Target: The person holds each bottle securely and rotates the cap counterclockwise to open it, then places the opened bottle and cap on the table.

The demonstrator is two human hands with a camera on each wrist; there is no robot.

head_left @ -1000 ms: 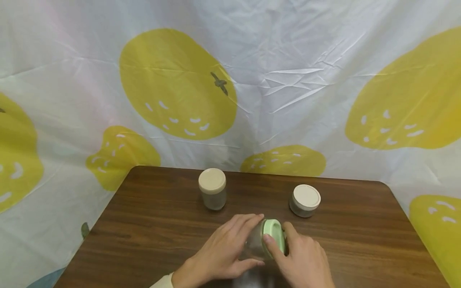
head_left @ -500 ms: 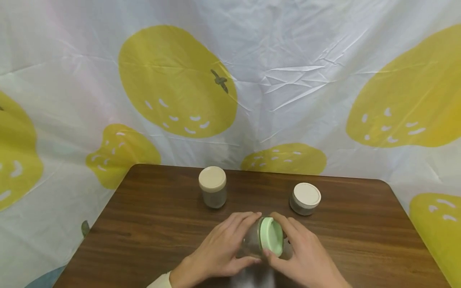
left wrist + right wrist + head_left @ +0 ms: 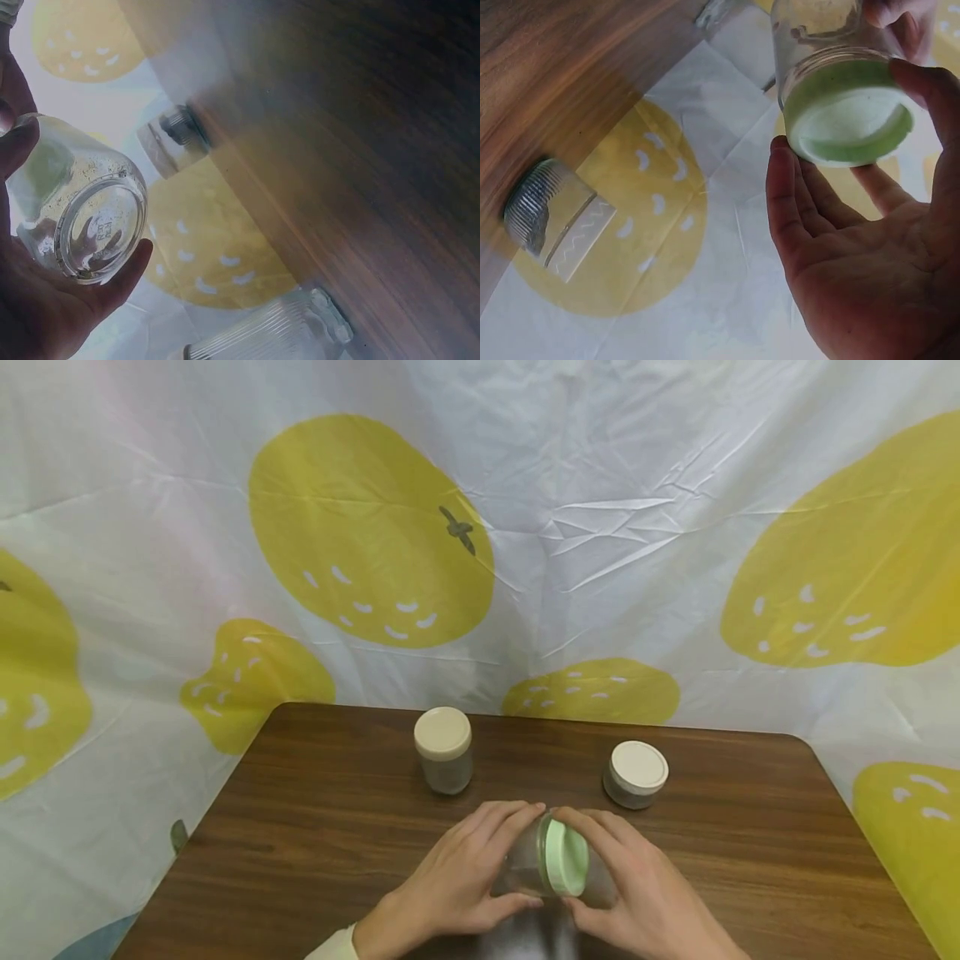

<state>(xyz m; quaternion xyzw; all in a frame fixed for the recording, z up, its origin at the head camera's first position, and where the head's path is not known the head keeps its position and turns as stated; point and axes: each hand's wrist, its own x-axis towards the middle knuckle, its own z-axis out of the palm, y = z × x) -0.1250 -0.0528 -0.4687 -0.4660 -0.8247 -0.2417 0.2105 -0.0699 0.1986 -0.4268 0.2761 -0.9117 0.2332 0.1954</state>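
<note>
A clear glass jar is held tilted on its side above the table, its green lid facing right. Around the jar's body curl the fingers and thumb of my left hand. The jar's bare bottom shows in the left wrist view. My right hand pinches the lid's rim, fingertips on the far side and thumb on the near side. In the right wrist view the lid sits over the jar's mouth, with a recessed face and a raised bar across it.
On the brown wooden table stand two other jars with cream lids: a taller jar at back left and a short ribbed jar at back right. Behind the table hangs a white cloth printed with yellow fruit.
My right hand has shifted its grip around the lid's rim, its thumb moving down off the front of the lid. The lid has turned. My left hand and the jar have hardly moved.
</note>
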